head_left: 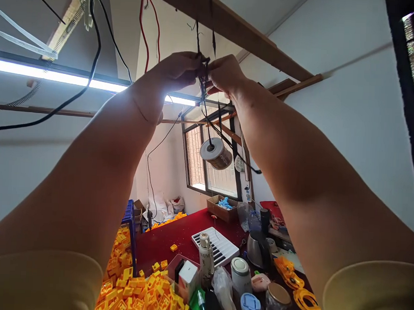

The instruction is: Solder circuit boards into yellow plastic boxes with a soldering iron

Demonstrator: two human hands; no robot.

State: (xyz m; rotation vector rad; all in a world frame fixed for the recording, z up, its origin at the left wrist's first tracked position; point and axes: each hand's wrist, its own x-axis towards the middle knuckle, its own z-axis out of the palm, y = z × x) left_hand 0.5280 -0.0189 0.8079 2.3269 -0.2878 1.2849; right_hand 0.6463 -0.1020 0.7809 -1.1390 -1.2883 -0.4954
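Observation:
Both my arms reach up overhead. My left hand (178,71) and my right hand (224,74) are closed side by side on a black cord (202,77) that hangs from a wooden beam (233,28). Below the hands the cord runs down to a spool of wire (216,153), which dangles in the air in front of the window. The fingertips pinch the cord at a knot-like bunch; the exact grip is partly hidden.
A red-covered table (176,240) below holds a heap of orange plastic parts (142,291), a white tray (215,246), bottles, jars and a kettle (256,248). A tube light (59,77), black cables and red wires hang overhead. A cardboard box (221,208) stands by the window.

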